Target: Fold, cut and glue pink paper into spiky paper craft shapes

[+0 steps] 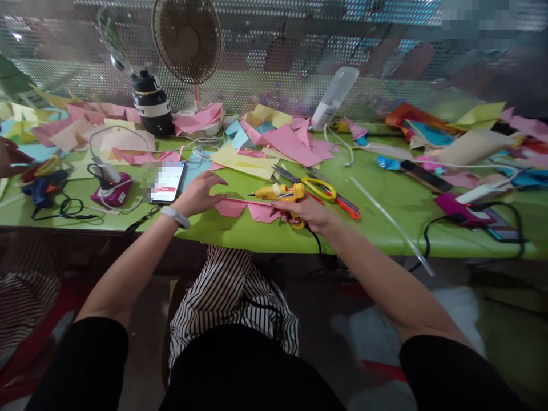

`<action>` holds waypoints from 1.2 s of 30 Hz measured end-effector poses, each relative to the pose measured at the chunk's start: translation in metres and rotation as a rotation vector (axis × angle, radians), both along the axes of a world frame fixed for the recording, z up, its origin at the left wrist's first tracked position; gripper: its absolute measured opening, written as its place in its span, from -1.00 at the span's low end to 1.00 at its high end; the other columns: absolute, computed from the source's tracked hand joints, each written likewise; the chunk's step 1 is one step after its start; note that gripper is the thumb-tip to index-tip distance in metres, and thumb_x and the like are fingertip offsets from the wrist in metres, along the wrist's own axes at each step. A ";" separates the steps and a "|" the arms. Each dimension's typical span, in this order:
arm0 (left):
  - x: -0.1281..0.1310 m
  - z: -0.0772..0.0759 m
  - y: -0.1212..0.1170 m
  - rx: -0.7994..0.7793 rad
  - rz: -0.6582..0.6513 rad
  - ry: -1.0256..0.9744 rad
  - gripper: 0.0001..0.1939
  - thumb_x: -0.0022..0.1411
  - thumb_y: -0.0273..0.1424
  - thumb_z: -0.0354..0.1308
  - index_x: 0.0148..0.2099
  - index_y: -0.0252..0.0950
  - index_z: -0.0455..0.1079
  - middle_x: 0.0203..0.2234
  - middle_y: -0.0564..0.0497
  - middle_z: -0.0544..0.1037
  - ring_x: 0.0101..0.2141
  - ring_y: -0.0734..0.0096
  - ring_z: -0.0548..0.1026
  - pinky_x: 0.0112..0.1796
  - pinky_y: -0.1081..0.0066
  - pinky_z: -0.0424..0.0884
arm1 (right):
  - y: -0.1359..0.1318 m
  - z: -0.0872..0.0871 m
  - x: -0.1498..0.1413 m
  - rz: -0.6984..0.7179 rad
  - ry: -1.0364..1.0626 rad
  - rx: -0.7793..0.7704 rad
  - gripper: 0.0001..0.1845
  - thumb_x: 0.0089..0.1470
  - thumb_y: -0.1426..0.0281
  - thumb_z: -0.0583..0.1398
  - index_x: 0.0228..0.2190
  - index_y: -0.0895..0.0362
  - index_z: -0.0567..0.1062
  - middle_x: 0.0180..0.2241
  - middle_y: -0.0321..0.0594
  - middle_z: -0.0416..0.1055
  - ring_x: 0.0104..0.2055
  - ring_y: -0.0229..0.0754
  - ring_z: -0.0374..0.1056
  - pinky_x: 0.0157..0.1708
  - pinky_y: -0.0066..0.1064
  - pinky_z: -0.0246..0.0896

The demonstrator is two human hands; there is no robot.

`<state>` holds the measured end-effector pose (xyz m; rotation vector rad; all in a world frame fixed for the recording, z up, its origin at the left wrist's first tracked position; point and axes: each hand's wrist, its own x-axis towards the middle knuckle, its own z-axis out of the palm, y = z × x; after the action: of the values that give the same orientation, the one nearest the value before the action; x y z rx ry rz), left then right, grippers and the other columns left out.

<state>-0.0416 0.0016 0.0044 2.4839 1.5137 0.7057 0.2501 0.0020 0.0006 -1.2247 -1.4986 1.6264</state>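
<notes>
My right hand [306, 211] is wrapped round a yellow hot glue gun [280, 193], its nozzle pointing left. Under the nozzle a folded pink paper piece [231, 208] lies near the table's front edge. At the left end of that paper rests my left hand [199, 193], fingers apart and slightly curled, a white band on its wrist. Just left of it lies a lit phone [168, 182]. Behind the glue gun are scissors with yellow handles [319, 188] and a red-and-black cutter [347, 206].
Paper scraps [295, 142] litter the back of the green table [274, 238]. A fan [187, 40], a black bottle [152, 105] and purple power blocks [112, 191] stand about. A clear stick [391, 225] overhangs the front edge. At far left is another person's hand [11, 157] near a blue glue gun [43, 188].
</notes>
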 end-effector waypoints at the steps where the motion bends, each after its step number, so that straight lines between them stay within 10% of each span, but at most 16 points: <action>1: -0.002 0.002 0.008 -0.015 0.002 0.066 -0.65 0.16 -0.33 0.18 0.00 -0.28 0.46 -0.04 -0.16 0.50 -0.01 0.14 0.46 0.01 0.14 0.40 | -0.001 0.000 0.002 -0.014 0.006 0.003 -0.70 -0.21 0.20 0.44 -0.51 0.15 0.56 -0.50 -0.19 0.52 -0.62 -0.39 0.19 -0.75 -0.55 -0.05; 8: 0.014 0.013 0.027 -0.203 -0.128 0.284 -0.75 0.09 -0.47 0.08 -0.21 -0.27 0.52 -0.37 -0.05 0.58 -0.37 0.34 0.47 -0.35 0.38 0.34 | -0.003 0.004 0.010 -0.049 0.027 0.021 -0.65 -0.24 0.20 0.45 -0.45 0.18 0.57 -0.47 -0.18 0.53 -0.62 -0.39 0.20 -0.70 -0.52 0.09; 15: 0.005 0.043 -0.005 -0.155 -0.242 0.181 -0.81 0.12 -0.47 0.09 -0.24 -0.33 0.52 -0.41 -0.03 0.57 -0.43 0.45 0.45 -0.39 0.47 0.29 | -0.003 0.009 0.020 -0.076 0.034 0.029 -0.66 -0.18 0.20 0.43 -0.39 0.15 0.58 -0.43 -0.18 0.54 -0.60 -0.39 0.21 -0.74 -0.55 -0.02; 20: -0.005 0.057 -0.041 -0.001 -0.097 0.128 -0.79 0.16 -0.46 0.11 -0.17 -0.32 0.51 -0.41 -0.02 0.55 -0.43 0.43 0.46 -0.38 0.44 0.33 | -0.006 0.023 0.022 -0.097 0.125 0.094 -0.64 -0.21 0.19 0.44 -0.41 0.15 0.53 -0.46 -0.23 0.52 -0.60 -0.39 0.21 -0.69 -0.51 0.06; 31: 0.046 0.005 -0.046 -0.097 0.221 0.130 -0.73 0.21 -0.41 0.13 -0.04 -0.32 0.47 -0.36 -0.05 0.60 -0.39 0.31 0.52 -0.38 0.38 0.38 | -0.007 0.020 0.008 0.008 -0.044 0.096 -0.64 -0.17 0.16 0.40 -0.45 0.20 0.54 -0.47 -0.18 0.51 -0.61 -0.40 0.19 -0.72 -0.53 -0.03; 36: 0.037 0.002 -0.018 0.085 0.009 0.086 -0.79 0.27 -0.41 0.13 -0.09 -0.31 0.50 -0.14 -0.13 0.57 -0.12 0.19 0.52 -0.13 0.26 0.44 | -0.001 0.011 0.008 0.086 -0.188 0.099 -0.70 -0.10 0.20 0.38 -0.45 0.19 0.54 -0.52 -0.22 0.50 -0.67 -0.42 0.15 -0.74 -0.54 -0.01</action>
<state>-0.0045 -0.0167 0.0069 2.6029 1.5557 0.6867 0.2581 0.0005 0.0114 -1.3037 -1.7471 1.5055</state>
